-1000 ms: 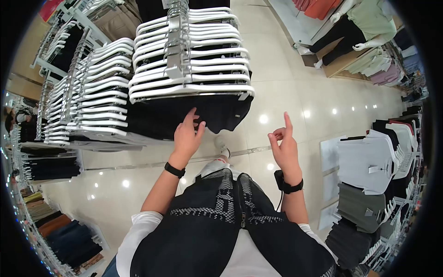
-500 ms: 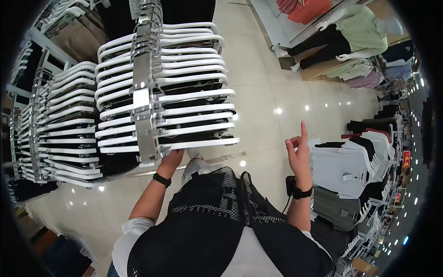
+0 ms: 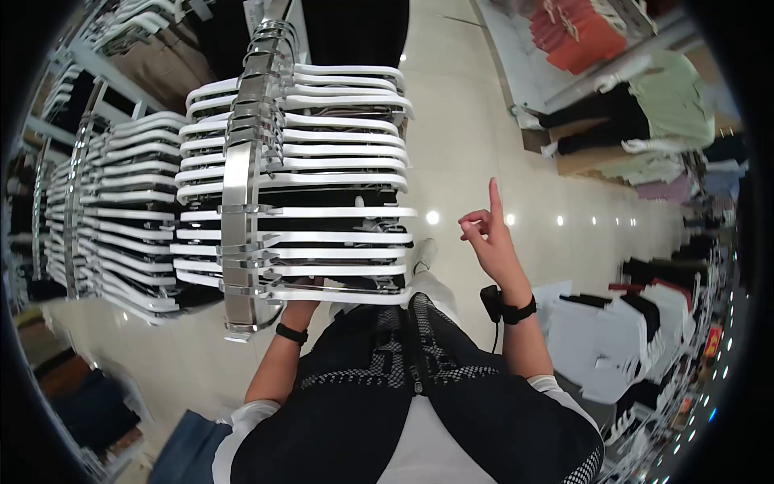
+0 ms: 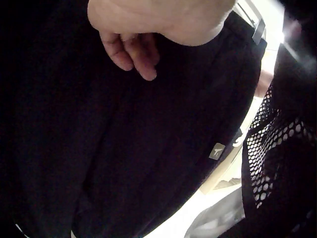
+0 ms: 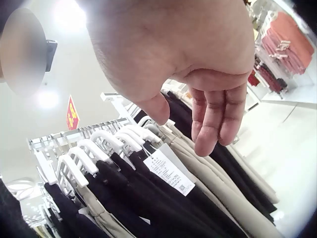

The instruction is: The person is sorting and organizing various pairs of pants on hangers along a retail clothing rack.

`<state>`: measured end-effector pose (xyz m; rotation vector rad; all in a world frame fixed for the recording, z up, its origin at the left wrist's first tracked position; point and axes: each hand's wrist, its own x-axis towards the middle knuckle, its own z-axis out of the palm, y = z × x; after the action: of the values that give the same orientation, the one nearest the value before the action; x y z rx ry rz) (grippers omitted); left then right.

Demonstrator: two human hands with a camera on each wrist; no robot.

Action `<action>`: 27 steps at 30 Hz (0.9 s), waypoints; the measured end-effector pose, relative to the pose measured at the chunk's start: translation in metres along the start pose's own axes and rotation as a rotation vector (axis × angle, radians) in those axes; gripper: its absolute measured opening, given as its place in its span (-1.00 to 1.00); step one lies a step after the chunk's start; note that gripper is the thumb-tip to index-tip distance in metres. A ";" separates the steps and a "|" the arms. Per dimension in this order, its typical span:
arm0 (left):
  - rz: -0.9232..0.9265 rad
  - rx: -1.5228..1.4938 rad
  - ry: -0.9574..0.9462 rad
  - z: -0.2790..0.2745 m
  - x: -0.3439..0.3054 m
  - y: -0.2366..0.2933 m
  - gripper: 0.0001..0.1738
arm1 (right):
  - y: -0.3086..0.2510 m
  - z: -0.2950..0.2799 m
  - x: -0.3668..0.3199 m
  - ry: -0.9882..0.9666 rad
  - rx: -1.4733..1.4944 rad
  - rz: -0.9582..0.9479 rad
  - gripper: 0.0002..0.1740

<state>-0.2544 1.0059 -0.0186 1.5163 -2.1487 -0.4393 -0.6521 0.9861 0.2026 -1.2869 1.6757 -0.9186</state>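
White hangers (image 3: 347, 214) crowd a metal rail (image 3: 239, 181) in the head view. Below the nearest hanger, my left hand (image 3: 301, 310) is mostly hidden. In the left wrist view the left hand (image 4: 161, 22) rests against a black garment (image 4: 148, 134), its fingers loosely bent on the cloth; a small light label (image 4: 216, 150) shows low on the fabric. My right hand (image 3: 493, 242) is raised off to the right of the rack, index finger extended and the others partly bent, holding nothing. In the right wrist view this hand (image 5: 193, 64) hangs before dark and beige trousers with a white tag (image 5: 169, 170).
A second row of hangers (image 3: 133, 218) stands to the left. White shirts (image 3: 592, 335) hang at the right, and a mannequin in a green top (image 3: 665, 97) is at the upper right. Tiled floor (image 3: 451, 145) runs between the racks.
The front rack has come lower and closer in the head view. My left hand, visible on the black garment earlier, has passed beneath the hangers. The right hand remains raised with its index finger extended.
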 end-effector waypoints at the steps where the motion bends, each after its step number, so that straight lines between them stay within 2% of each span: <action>1: -0.048 -0.024 0.004 0.002 -0.001 0.006 -0.68 | 0.000 -0.003 0.013 -0.042 0.006 -0.021 -0.03; 4: -0.212 -0.131 0.059 0.008 -0.005 0.026 -0.68 | 0.014 -0.013 0.063 -0.396 0.361 0.083 -0.18; 7: -0.418 -0.339 0.179 0.015 -0.009 0.058 -0.68 | 0.017 -0.018 0.113 -0.704 0.322 0.141 -0.32; 10: -0.633 -0.701 0.364 0.027 -0.018 0.101 -0.67 | 0.017 -0.009 0.142 -0.840 0.198 -0.013 -0.38; 14: -0.874 -1.207 0.690 0.043 -0.021 0.156 -0.66 | 0.019 -0.005 0.167 -1.009 0.184 -0.044 -0.33; 16: -1.073 -1.419 0.868 0.037 -0.010 0.185 -0.47 | 0.020 -0.008 0.174 -1.089 0.365 0.118 -0.31; 17: -1.001 -1.331 0.874 0.031 -0.004 0.201 -0.35 | 0.022 -0.011 0.176 -1.120 0.448 0.204 -0.30; 18: -1.013 -1.391 0.931 0.029 -0.001 0.209 -0.37 | 0.024 -0.014 0.178 -1.130 0.426 0.203 -0.30; 21: -1.047 -1.241 0.923 0.027 0.001 0.230 -0.29 | 0.034 -0.013 0.183 -1.173 0.363 0.193 -0.30; 22: -1.026 -1.158 0.930 0.025 0.001 0.239 -0.32 | 0.036 -0.011 0.185 -1.194 0.347 0.199 -0.29; 25: -1.152 -1.279 1.008 0.032 -0.012 0.241 -0.30 | 0.033 -0.002 0.186 -1.235 0.314 0.184 -0.29; 27: -1.177 -1.253 1.006 0.028 -0.013 0.252 -0.34 | 0.031 0.004 0.189 -1.237 0.294 0.169 -0.31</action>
<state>-0.4654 1.1033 0.0842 1.4245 0.0732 -0.8625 -0.6878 0.8082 0.1414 -1.0933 0.6159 -0.1206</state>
